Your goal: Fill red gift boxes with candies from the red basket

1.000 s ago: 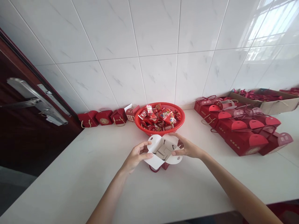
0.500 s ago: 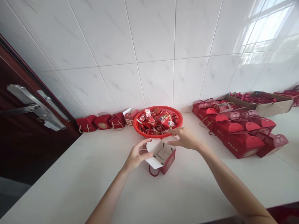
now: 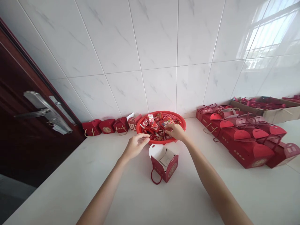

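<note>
An open red gift box point(image 3: 172, 168) with white inner walls and a dark red cord handle stands upright on the counter, touched by neither hand. Just behind it sits a red plastic basket point(image 3: 184, 125) heaped with wrapped candies point(image 3: 153, 125). My left hand point(image 3: 136, 145) is at the basket's front left rim, thumb and fingers pinched together; anything between them is too small to name. Over the right part of the heap, my right hand point(image 3: 175, 132) has its fingertips closed on a wrapped candy, partly hidden by the fingers.
Several small red boxes point(image 3: 107, 126) line the wall at left, near a dark door with a metal handle point(image 3: 48, 111). At right stand rows of red gift boxes point(image 3: 249, 150) and a cardboard carton point(image 3: 276, 115) of red items. White tiled wall rises behind.
Both hands have left the gift box and moved to the basket, the right into the candies and the left to its front rim. The box's flaps stand more upright. The view has shifted slightly.
</note>
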`<state>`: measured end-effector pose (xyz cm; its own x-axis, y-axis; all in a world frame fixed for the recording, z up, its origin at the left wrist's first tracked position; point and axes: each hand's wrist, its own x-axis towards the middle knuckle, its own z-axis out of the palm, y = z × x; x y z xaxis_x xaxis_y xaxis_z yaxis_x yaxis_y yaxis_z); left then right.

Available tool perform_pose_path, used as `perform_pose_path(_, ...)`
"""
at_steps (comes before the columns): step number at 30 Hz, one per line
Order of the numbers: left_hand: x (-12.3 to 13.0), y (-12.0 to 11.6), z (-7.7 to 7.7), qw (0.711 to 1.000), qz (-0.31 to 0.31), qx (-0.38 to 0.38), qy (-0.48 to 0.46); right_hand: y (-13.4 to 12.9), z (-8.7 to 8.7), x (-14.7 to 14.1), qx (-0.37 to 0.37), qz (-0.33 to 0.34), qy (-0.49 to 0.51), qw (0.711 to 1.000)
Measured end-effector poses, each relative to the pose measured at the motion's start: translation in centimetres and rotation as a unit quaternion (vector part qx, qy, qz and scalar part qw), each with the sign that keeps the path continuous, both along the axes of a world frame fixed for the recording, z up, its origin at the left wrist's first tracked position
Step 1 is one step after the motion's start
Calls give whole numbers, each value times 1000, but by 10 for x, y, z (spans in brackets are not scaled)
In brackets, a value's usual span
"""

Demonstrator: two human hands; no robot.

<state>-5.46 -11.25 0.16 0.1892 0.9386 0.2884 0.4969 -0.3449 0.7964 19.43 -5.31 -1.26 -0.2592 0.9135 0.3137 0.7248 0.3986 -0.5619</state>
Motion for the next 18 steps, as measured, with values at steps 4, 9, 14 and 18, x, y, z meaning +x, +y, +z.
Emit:
perform_pose_path(4,7,43,2,992,-14,36,120,5,-5,-2,-14,-34,23,999)
perform_pose_path(9,31,92,-5,981,-32,34,187,6,-8,-2,-18,-47,23,998)
perform_pose_path(14,51,121,-10,982,-35,23,183,6,-11,-2,-18,-52,20,998)
perform_pose_path(18,58,131,-19,985,-31,4,171,4,-9,-3,-31,-50,25,998)
